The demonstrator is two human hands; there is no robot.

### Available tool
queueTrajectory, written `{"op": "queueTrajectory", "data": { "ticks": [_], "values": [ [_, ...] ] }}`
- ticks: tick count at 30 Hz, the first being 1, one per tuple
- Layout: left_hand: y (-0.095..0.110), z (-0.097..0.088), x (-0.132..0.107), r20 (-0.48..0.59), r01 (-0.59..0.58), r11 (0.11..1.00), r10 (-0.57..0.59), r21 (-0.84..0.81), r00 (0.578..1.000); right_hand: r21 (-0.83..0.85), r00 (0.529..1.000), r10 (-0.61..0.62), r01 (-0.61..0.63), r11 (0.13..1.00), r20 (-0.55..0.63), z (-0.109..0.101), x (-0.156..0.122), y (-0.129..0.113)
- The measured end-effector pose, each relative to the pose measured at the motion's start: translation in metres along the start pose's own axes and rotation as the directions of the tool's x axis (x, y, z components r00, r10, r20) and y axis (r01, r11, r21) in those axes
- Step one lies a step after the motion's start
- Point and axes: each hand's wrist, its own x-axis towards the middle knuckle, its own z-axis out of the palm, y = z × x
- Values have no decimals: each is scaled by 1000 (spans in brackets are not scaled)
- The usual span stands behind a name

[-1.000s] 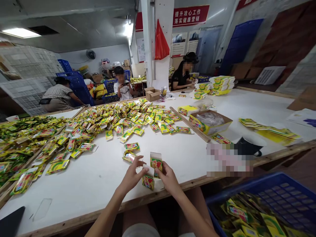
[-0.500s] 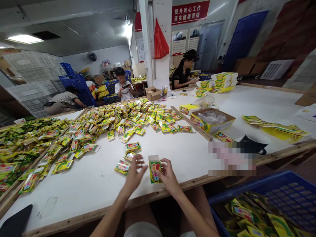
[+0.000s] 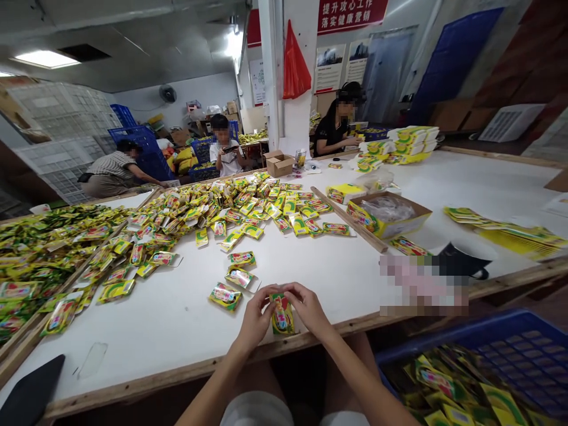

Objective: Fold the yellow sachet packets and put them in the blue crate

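My left hand [image 3: 255,316] and my right hand [image 3: 307,307] both pinch the top of one small yellow-green carton [image 3: 282,314], held upright at the near edge of the white table [image 3: 177,319]. Its top flap is folded down under my fingertips. Just left of my hands lie three flat packets of the same print [image 3: 225,295], [image 3: 239,277], [image 3: 242,258]. A large spread of such packets [image 3: 231,207] covers the table's middle and left.
A blue crate [image 3: 488,367] with packets stands low at my right. An open cardboard box [image 3: 388,216] and a wooden strip [image 3: 348,219] lie at the right; stacked flat cartons [image 3: 506,231] further right. Three people sit beyond the table. A dark object [image 3: 26,396] lies at the near left corner.
My left hand set a packet down on the table, then came back to the carton. Both hands now press its top flap shut.
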Motion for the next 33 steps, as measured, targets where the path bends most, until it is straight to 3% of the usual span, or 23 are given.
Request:
{"op": "queueTrajectory", "data": {
  "ticks": [3,8,12,16,23,27,30,31,33],
  "values": [
    [1,6,-3,-61,-29,1000,28,-4,998,34,999,-12,13,999,-36,5,-3,-2],
    [6,4,-8,-130,8,993,8,120,991,-101,997,-50,55,993,51,8,-8,-16],
    [5,1,-4,-201,58,996,-43,68,979,-166,1000,9,-9,986,-4,12,0,-24],
    [2,0,3,-227,91,995,-80,38,971,-162,997,76,-71,984,24,13,8,-25],
    [-8,-4,-7,-134,111,993,-115,-37,984,-54,992,90,-85,995,87,11,-1,-12],
    [-3,-11,-12,-54,21,996,-16,83,998,34,991,86,-90,995,104,14,-8,-9],
    [-4,-45,-9,-166,-57,912,135,407,977,-154,999,50,-52,987,-17,-21,-19,-23],
    [-8,-62,-9,-246,-1,853,152,522,957,-259,996,30,-50,965,-84,-42,-25,-29],
    [-20,-96,-11,-450,268,693,90,669,889,-501,981,21,-116,857,-191,-93,-40,-41]
  ]
}}
